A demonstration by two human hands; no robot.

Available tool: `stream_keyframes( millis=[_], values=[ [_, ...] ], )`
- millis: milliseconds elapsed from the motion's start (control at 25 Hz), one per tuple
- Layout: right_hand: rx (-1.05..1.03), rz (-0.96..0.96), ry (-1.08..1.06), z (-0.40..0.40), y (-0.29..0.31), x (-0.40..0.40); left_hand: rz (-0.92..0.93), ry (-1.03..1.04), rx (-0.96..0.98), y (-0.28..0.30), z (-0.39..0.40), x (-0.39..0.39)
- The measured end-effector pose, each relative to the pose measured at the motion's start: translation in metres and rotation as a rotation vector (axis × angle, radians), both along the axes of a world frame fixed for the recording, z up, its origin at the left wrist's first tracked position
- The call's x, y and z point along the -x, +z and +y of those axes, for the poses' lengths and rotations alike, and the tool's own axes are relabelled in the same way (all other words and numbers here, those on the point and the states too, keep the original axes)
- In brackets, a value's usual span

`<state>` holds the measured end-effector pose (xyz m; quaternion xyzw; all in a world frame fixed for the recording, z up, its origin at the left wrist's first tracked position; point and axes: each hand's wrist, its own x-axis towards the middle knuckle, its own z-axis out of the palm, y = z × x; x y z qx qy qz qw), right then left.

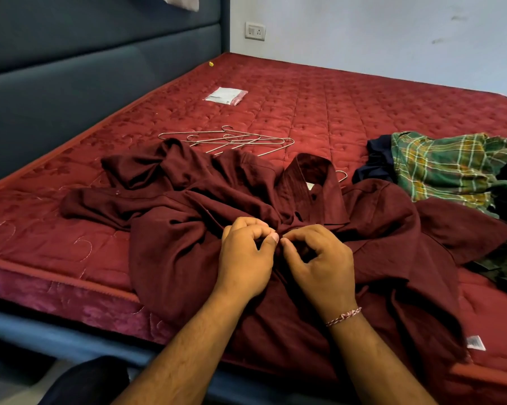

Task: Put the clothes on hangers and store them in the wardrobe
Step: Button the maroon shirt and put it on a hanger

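A maroon collared shirt [170, 235] lies crumpled on the red mattress [334, 112], collar pointing away from me. A metal hook [342, 174] pokes out beside its collar. My left hand [243, 255] and my right hand [319, 258] meet at the shirt's front placket just below the collar, each pinching the cloth between thumb and fingers. Several bare wire hangers [234, 140] lie in a loose heap on the mattress behind the shirt.
A pile of clothes with a green plaid garment [442, 168] and dark pieces sits at the right. A small plastic packet [226, 95] lies farther back. A blue padded headboard [71, 68] runs along the left, a wall socket [255, 31] on the far wall.
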<state>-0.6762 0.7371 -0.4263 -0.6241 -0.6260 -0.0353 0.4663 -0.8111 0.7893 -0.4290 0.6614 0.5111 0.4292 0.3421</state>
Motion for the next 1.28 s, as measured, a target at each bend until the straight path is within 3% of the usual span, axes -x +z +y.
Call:
stream_keyframes(
  millis=[160, 520, 640, 800, 960, 1080, 1160, 1240, 1280],
  values=[
    [0.017, -0.099, -0.04, 0.001, -0.001, 0.005, 0.076, 0.044, -0.039, -0.001, -0.002, -0.001],
    [0.006, -0.051, -0.035, 0.003, 0.001, 0.007, 0.068, 0.038, -0.144, -0.006, -0.006, -0.001],
    [0.082, 0.189, 0.028, 0.005, 0.011, 0.005, 0.006, -0.004, -0.136, -0.006, -0.004, 0.001],
    [0.374, 0.53, 0.24, 0.01, 0.027, -0.011, -0.002, -0.048, -0.116, -0.009, 0.0, 0.006],
    [0.459, 0.672, 0.246, 0.009, 0.033, -0.014, -0.091, 0.004, -0.097, -0.005, -0.001, 0.005],
    [0.33, 0.526, 0.156, -0.002, 0.037, -0.021, -0.298, 0.136, -0.261, 0.005, -0.001, 0.015],
    [0.308, 0.25, 0.198, -0.013, 0.044, -0.031, -0.297, 0.154, -0.35, 0.015, 0.01, 0.036],
    [0.368, -0.089, 0.288, -0.018, 0.051, -0.039, -0.058, -0.036, -0.394, 0.023, 0.029, 0.061],
    [0.424, -0.237, 0.324, -0.018, 0.052, -0.041, 0.16, -0.193, -0.404, 0.026, 0.038, 0.071]
  ],
)
